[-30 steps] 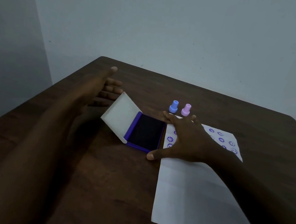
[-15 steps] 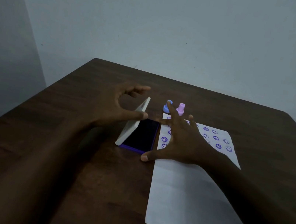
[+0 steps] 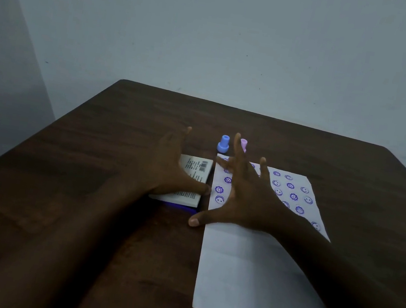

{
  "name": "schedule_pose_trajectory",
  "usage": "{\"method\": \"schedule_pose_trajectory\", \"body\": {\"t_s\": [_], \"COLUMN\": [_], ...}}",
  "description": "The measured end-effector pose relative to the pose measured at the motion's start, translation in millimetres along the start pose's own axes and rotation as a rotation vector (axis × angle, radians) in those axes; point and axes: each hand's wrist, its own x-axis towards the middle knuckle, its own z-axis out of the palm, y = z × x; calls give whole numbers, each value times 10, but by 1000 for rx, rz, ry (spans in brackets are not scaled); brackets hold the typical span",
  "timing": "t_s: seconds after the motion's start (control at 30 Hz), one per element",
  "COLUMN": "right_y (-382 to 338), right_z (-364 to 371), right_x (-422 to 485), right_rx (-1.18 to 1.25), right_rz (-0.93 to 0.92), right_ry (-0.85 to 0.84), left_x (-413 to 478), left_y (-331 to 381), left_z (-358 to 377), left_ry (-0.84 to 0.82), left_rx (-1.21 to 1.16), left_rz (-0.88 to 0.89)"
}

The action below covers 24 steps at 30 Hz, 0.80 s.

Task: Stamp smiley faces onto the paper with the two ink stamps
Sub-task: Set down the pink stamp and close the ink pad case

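The white paper [image 3: 252, 273] lies on the dark wooden table [image 3: 84, 188], its far part covered with purple smiley prints. Beyond its far left corner stand the blue stamp [image 3: 223, 143] and the pink stamp [image 3: 243, 144], the pink one partly hidden by a finger. The ink pad [image 3: 192, 179] sits left of the paper with its white lid down, a purple edge showing at the front. My left hand [image 3: 171, 164] rests flat on that lid, fingers spread. My right hand [image 3: 240, 197] lies spread on the paper's left edge, its thumb by the pad's front corner.
A pale wall rises behind the table, meeting a second wall at the left. The table's far edge runs just beyond the stamps and its right corner is at the upper right.
My left hand has swung the ink pad's white lid from open, through upright, down onto the pad. My right hand stayed on the paper beside the pad.
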Motion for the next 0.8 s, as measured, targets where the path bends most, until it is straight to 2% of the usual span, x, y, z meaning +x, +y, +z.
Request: {"method": "schedule_pose_trajectory", "body": {"t_s": [0.2, 0.33, 0.5, 0.63, 0.7, 0.8], "right_y": [95, 202, 449, 717, 759, 779], "right_z": [-209, -316, -522, -495, -408, -294], "right_x": [-131, -228, -363, -400, -417, -407], "right_rx": [12, 100, 143, 169, 178, 123], "right_rz": [46, 83, 220, 331, 328, 303], "right_ry": [17, 107, 150, 277, 286, 233], "left_x": [-46, -65, -108, -111, -113, -118], "left_y": [27, 39, 98, 115, 108, 92], "left_z": [14, -4, -48, -13, 18, 48], "left_ry": [-30, -24, 93, 147, 103, -53], "left_rx": [88, 94, 76, 82, 119, 266], "left_rz": [44, 69, 111, 149, 174, 197]}}
